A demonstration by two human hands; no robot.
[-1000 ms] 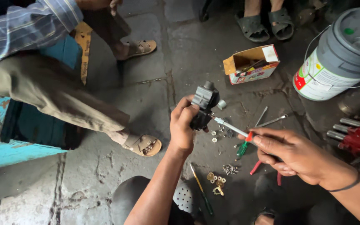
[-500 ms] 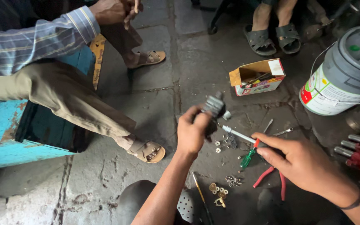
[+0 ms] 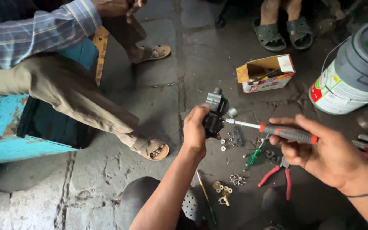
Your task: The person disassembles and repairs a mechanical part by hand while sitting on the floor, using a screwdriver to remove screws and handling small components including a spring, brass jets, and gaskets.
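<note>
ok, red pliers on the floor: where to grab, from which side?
Take the pliers by the two red handles, coming from above. They lie flat with the handles splayed toward the person and free of other things, while the jaw end sits among small parts under the right hand.

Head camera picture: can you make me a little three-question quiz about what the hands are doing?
1. True or false: the left hand holds a small black mechanical part above the floor.
2. Which tool is in the right hand? A) hammer B) screwdriver with a red and black handle C) paintbrush
3. Fill in: on the stone floor, just under the right hand, lie red-handled ______.

Key: 1 true. 2 B; its metal tip meets the black part. 3 pliers.
</note>
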